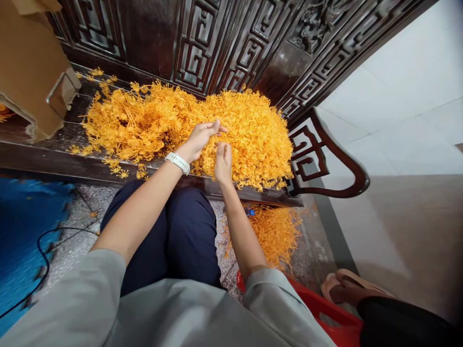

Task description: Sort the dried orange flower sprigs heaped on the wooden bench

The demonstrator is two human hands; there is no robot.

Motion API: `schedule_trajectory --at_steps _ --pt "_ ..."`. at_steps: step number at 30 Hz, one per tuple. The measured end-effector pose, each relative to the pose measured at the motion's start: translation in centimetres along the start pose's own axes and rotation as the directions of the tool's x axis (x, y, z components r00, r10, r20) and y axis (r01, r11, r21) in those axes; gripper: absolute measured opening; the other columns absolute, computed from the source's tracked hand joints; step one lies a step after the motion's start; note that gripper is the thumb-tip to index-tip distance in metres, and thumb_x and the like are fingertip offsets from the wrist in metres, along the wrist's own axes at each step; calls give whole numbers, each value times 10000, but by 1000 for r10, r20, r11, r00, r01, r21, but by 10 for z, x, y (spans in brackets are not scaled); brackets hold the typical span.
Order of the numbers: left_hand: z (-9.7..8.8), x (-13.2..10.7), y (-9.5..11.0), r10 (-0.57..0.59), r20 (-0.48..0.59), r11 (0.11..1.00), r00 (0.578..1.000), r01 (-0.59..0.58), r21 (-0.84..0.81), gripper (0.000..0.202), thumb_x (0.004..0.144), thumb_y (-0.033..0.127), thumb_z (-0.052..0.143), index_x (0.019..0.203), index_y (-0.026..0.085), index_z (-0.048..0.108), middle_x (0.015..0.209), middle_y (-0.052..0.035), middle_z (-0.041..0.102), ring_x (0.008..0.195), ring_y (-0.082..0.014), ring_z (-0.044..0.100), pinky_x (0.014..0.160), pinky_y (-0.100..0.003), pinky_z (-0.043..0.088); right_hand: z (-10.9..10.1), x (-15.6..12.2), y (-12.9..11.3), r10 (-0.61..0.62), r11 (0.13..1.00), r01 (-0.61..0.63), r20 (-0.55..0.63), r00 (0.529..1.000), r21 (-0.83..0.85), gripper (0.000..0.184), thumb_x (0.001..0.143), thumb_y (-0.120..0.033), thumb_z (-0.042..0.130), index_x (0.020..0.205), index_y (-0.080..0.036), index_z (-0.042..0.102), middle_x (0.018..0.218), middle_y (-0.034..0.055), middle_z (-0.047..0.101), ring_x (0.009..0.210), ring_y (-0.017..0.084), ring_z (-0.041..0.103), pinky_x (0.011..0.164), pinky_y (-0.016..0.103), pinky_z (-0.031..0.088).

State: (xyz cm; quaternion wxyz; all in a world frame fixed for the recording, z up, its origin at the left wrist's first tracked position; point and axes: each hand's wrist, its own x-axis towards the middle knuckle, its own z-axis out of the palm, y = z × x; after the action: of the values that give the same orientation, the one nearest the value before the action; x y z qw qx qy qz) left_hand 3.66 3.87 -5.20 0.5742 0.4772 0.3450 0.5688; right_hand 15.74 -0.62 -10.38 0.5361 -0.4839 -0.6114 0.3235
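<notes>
Over pile (253,130) on bench (54,156), left hand (200,139) and right hand (223,161) meet, fingers together, grip unclear; likely picking a piece, fine pinch needed.

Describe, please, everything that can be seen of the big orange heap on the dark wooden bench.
The orange heap is a wide, loose mound of many small, spiky, branching pieces, which look like plastic. It lies on the seat of the dark carved bench, against its backrest, from near the cardboard box to the armrest. Stray pieces lie apart at its left edge. The left hand and the right hand are over its front middle; whether they touch it is unclear.
</notes>
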Motion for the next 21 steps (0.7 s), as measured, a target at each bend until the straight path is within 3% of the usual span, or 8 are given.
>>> schedule_trajectory --at_steps 7,12,15,17,18,19,20,21 --pt "-3 1 2 -20 -40 1000 999 21 7 386 1063 362 581 724 182 625 1053 -109 778 1156 -223 699 1022 -376 502 8 33 -1 13 998 -13 8 1000 57 645 942 -892 416 871 -257 504 772 -4 445 720 169 453 721 327 494" --pt "-18 19 -21 -173 -335 982 926 136 -132 478 1070 495 548 688 220 465 703 -40 616 712 -164 638 713 -310 502 8 -39 -56 -233 918 303 271 934 -256 452 1135 -517 366 783 -245 449 659 -25 384 584 142 369 625 318 329" --pt "-34 35 -29 -230 -483 970 845 161 -181 521 1042 599 572 695 233 442 687 -24 565 688 -158 589 675 -298 512 2 -108 -110 -452 786 617 667 591 -14 402 1144 -338 358 790 -226 511 673 -16 477 577 121 396 587 315 308" --pt "-43 44 -28 -210 -502 971 839 118 -210 536 998 660 617 713 228 477 728 -34 598 749 -171 630 690 -295 537 -11 -126 -131 -472 783 572 832 293 243 364 1125 -392 488 812 -217 547 703 -24 542 600 99 467 562 289 331" --pt "-46 46 -25 -191 -478 971 857 93 -222 542 987 680 620 721 222 502 750 -41 619 770 -175 650 698 -295 549 -20 -122 -132 -477 816 476 847 234 328 365 1108 -426 540 810 -216 558 698 -27 556 603 93 498 561 275 351" --pt "-46 46 -22 -174 -440 970 881 76 -230 549 984 690 615 725 215 524 765 -47 640 776 -176 664 701 -295 558 -30 -108 -127 -468 860 363 839 279 359 381 1093 -485 562 820 -220 573 695 -27 567 600 92 522 568 262 379" --pt "-45 44 -19 -161 -399 970 903 70 -234 556 985 694 611 723 208 541 770 -52 656 767 -173 671 697 -292 564 -39 -88 -117 -406 913 240 793 454 330 417 1077 -566 556 832 -230 588 680 -25 566 579 100 523 574 263 402" --pt "-42 41 -15 -153 -358 970 921 70 -233 559 985 692 612 721 202 554 765 -54 668 749 -168 675 689 -287 567 -48 -63 -103 -296 949 154 613 732 274 510 1056 -707 460 908 -241 607 706 -11 578 567 120 515 577 279 427"
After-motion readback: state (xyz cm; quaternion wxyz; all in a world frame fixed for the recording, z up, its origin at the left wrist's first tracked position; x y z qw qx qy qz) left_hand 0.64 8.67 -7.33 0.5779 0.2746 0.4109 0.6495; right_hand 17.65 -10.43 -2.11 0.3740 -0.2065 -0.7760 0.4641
